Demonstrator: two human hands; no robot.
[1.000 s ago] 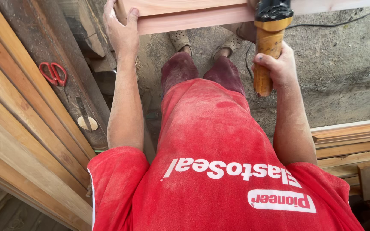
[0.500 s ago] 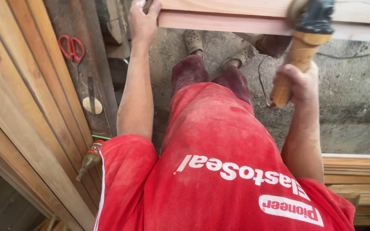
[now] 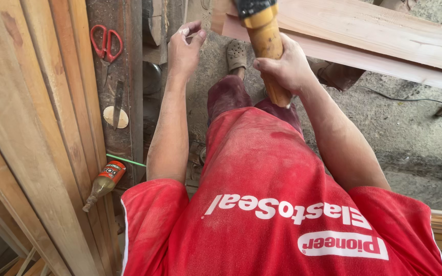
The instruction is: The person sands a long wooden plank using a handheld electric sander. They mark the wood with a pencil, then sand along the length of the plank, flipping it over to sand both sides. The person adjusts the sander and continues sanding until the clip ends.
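My right hand (image 3: 285,66) is closed around the thick yellow-brown wooden handle of a tool (image 3: 267,43). The tool's dark head is cut off by the top edge. It is held upright in front of a long reddish wooden plank (image 3: 379,43) that runs across the top right. My left hand (image 3: 184,48) hovers just left of the plank's end, fingers loosely apart, holding nothing and touching nothing. Below the hands I see my red shirt (image 3: 262,204), dark red trousers and a sandalled foot (image 3: 237,53) on the concrete floor.
Long wooden boards (image 3: 37,133) are stacked along the left. On a dark board beside them lie red-handled scissors (image 3: 106,43), a thin blade (image 3: 118,102), a pale round disc (image 3: 115,117) and a glue bottle (image 3: 103,180). A cable (image 3: 405,99) crosses the floor on the right.
My left hand has come off the plank's edge and now hangs free. My right hand has swung the tool leftward, toward the middle, and the plank now lies to the right.
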